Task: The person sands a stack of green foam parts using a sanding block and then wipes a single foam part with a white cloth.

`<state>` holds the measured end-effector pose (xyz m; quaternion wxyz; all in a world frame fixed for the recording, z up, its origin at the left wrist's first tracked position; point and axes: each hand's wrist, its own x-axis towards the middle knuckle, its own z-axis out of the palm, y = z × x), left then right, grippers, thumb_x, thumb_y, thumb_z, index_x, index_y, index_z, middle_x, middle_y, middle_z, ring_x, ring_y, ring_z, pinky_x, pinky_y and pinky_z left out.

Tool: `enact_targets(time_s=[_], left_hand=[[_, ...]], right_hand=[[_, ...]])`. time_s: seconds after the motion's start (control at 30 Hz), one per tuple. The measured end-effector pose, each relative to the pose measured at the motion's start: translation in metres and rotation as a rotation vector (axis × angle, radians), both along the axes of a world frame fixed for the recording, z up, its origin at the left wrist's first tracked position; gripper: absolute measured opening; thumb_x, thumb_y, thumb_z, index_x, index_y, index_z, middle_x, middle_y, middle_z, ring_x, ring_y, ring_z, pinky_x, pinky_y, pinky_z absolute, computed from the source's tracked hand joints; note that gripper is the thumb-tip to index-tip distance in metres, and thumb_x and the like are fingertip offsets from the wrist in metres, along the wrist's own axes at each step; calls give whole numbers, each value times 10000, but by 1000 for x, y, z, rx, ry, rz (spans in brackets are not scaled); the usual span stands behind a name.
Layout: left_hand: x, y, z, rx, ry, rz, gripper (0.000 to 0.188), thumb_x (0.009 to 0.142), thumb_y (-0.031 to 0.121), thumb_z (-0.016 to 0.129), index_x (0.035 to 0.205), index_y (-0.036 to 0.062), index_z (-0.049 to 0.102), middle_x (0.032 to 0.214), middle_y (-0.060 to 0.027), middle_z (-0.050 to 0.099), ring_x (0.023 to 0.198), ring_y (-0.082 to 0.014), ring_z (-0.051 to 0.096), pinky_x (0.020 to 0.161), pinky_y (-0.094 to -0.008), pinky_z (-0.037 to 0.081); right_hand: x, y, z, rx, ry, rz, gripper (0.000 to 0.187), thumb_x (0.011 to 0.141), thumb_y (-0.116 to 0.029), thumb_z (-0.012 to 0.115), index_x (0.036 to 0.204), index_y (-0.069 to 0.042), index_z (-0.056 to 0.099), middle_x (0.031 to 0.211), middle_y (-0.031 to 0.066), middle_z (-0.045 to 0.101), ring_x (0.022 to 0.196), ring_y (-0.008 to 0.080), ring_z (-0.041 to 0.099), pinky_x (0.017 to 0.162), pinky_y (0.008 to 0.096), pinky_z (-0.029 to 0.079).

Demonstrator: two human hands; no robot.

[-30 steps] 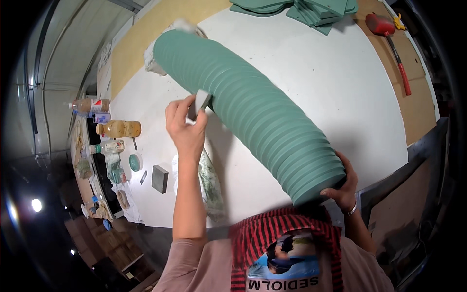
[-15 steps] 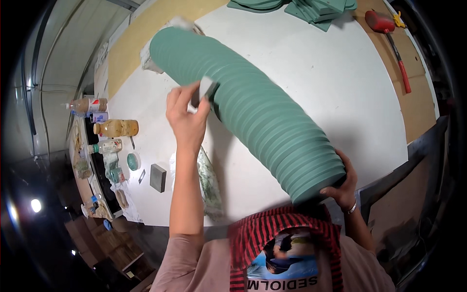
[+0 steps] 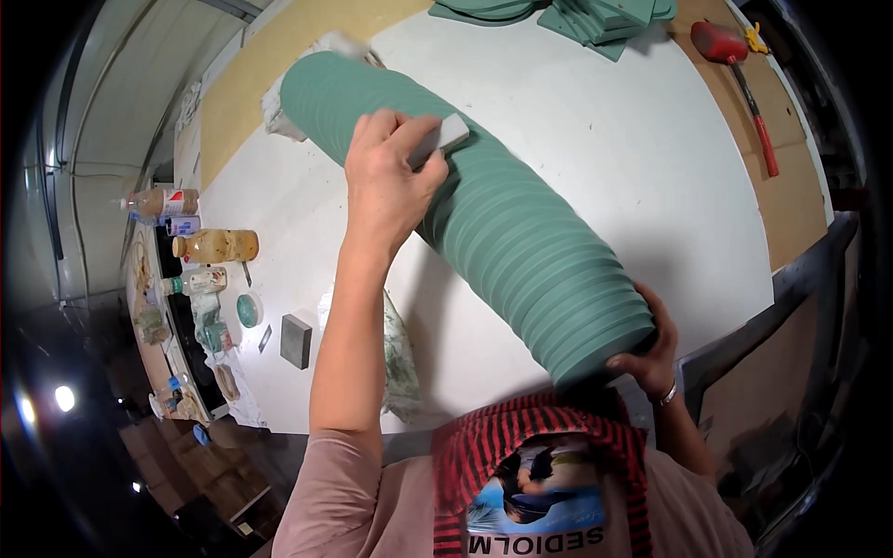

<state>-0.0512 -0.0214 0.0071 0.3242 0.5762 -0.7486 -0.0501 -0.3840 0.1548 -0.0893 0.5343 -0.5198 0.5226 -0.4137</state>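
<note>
A long green column [image 3: 530, 223], built of many stepped layers, lies slantwise across the white table, from the far left to near my body. My left hand [image 3: 386, 172] grips a grey sanding block [image 3: 451, 135], its fingers closed around the sides. The block rests against the upper side of the column, a little beyond its middle. At the near end, my right hand [image 3: 656, 349] is wrapped around the column's right edge, with the thumb across the end face. The far end of the column lies on a crumpled white cloth [image 3: 279, 112].
Green flat pieces [image 3: 595, 23] are piled at the far edge. A red mallet [image 3: 721, 46] lies at the right. On the left are bottles [image 3: 219, 245], a round green piece [image 3: 246, 311], a second grey block [image 3: 296, 340] and a stained cloth [image 3: 400, 363].
My left hand has carried the sanding block up and right, from the column's left side onto its top. The right hand keeps its hold at the near end.
</note>
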Motion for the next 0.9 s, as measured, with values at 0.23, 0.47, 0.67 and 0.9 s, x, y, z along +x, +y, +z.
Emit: enact_targets(time_s=[0.23,0.47,0.67,0.9], left_hand=[[38,36,4,124,1,125,289,731,29,687,1017,-7,717,879,-92,622,807,-209,585,747,-325,477],[17,22,-4,46,116,96,273,729,25,677,998,9,714,867,-106,614,801,-238,575,735,-335,476],[62,83,-41,180,284,292,270,739,9,695,1008,-9,692,859,-76,600,746,-176,562,725,-300,473],[39,76,-40,58,356,267,271,739,2,693,1010,-7,687,872,-69,605,772,-178,561,734,-302,472]], right_hand=[[-3,3,-4,-40,68,19,1006,570,-339,918,1395,48,492,1270,180,632,1163,269,618,1004,382,470],[-3,0,0,-9,29,24,1004,575,-331,905,1402,48,480,1265,181,633,1161,272,619,1000,383,472],[2,0,0,8,25,12,1015,563,-328,913,1398,54,478,1247,180,639,1156,266,619,1007,384,469],[-4,2,3,68,19,-2,1057,542,-352,928,1406,44,466,1237,175,644,1159,275,620,1006,382,469]])
